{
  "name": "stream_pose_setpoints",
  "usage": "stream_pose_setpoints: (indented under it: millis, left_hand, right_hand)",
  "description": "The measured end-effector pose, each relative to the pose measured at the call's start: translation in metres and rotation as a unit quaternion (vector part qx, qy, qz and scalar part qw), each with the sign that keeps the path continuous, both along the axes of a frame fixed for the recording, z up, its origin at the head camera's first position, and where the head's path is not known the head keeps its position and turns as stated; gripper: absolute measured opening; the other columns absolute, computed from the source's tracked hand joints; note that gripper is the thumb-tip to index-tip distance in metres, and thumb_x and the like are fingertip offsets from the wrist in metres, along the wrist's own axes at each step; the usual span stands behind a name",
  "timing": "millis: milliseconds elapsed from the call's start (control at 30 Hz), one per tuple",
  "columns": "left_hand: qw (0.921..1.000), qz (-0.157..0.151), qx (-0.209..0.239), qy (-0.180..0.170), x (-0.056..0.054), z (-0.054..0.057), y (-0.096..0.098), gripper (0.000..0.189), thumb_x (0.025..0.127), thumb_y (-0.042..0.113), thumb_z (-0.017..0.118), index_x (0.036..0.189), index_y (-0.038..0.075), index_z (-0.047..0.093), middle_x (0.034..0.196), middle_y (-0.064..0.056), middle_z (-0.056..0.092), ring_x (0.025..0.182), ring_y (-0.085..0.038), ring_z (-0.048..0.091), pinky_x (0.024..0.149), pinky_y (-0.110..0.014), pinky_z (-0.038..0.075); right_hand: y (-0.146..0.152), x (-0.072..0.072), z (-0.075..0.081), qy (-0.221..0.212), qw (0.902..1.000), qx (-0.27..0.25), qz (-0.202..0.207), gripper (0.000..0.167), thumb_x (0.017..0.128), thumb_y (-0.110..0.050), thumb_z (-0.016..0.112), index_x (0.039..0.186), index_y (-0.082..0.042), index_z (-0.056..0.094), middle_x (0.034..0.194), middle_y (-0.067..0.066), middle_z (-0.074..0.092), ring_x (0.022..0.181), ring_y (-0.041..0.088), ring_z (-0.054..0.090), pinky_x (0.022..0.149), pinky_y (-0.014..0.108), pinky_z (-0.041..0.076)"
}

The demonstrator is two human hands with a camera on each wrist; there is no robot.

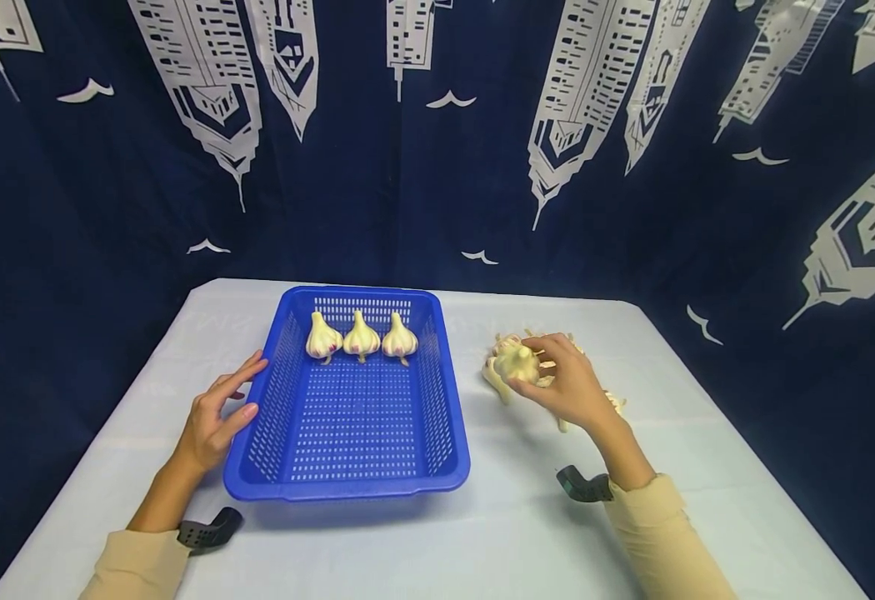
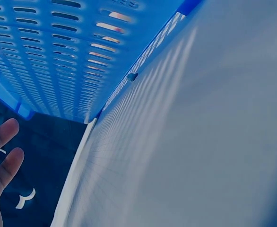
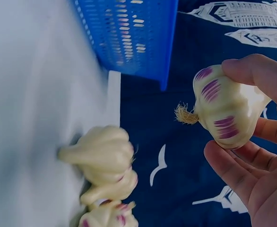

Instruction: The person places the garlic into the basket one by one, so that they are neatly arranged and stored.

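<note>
A garlic bulb (image 3: 228,111) with purple streaks and a tuft of roots is pinched between the thumb and fingers of my right hand (image 1: 574,387). That hand is above a pile of garlic bulbs (image 3: 103,153) on the table, partly hidden by it in the head view. At the left, my left hand (image 1: 212,425) rests its spread fingers against the side rim of a blue perforated basket (image 1: 347,490). Inside, along the far end, three garlic bulbs (image 1: 361,340) stand in a row with their stems pointing away.
A white cloth (image 1: 527,533) covers the table. Behind it hangs a dark blue curtain (image 1: 407,200) printed with white buildings and birds. Each wrist wears a black band, the left band (image 1: 208,531) lying close to the basket's front left corner.
</note>
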State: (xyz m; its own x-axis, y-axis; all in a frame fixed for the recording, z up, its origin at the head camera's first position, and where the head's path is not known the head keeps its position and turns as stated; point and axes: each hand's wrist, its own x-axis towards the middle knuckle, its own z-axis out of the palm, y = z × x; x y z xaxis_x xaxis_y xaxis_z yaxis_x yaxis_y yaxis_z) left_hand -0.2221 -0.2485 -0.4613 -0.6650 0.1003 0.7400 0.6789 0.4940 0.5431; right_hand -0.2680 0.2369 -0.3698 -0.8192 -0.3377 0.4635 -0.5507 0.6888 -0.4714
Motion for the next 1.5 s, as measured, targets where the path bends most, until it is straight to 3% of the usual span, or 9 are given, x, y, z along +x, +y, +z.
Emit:
stream_pose_setpoints:
  millis: [267,733,1233,1500]
  left_hand:
    - [0.9999,-0.009,-0.007,-0.002,-0.001,0.002,0.001,0.058,0.078,0.005,0.055,0.136,0.0,0.058,0.143,-0.018,0.051,0.113,-0.005,0.052,0.078,-0.029,0.04]
    - [1.0,-0.004,-0.004,0.007,-0.002,0.001,0.002,0.057,0.077,0.006,0.055,0.133,-0.003,0.059,0.143,-0.02,0.052,0.111,-0.008,0.052,0.082,-0.021,0.037]
    - [0.9998,0.009,-0.007,0.017,-0.002,-0.001,-0.001,0.057,0.076,0.008,0.055,0.132,-0.004,0.06,0.14,-0.02,0.054,0.108,-0.013,0.052,0.08,-0.022,0.037]
    - [0.9998,0.008,-0.009,0.013,-0.002,-0.002,-0.003,0.056,0.077,0.007,0.055,0.132,-0.004,0.059,0.14,-0.019,0.054,0.108,-0.01,0.053,0.08,-0.023,0.038]
  right_hand:
    - [-0.014,-0.006,0.01,0.02,0.9996,-0.01,0.018,0.056,0.073,-0.015,0.087,0.122,0.0,0.064,0.107,0.013,0.059,0.091,0.026,0.062,0.075,0.04,0.056]
    - [-0.044,-0.017,0.026,0.05,0.9964,-0.042,0.054,0.055,0.07,-0.013,0.089,0.118,0.0,0.066,0.106,0.01,0.062,0.09,0.021,0.061,0.072,0.035,0.057]
    - [-0.068,-0.037,0.038,-0.007,0.9976,-0.051,0.046,0.057,0.074,-0.022,0.087,0.121,0.0,0.064,0.105,0.012,0.061,0.091,0.027,0.066,0.076,0.039,0.057]
    - [-0.085,-0.049,0.045,-0.006,0.9963,-0.059,0.062,0.058,0.074,-0.022,0.086,0.122,0.003,0.063,0.108,0.016,0.062,0.094,0.031,0.066,0.076,0.043,0.057]
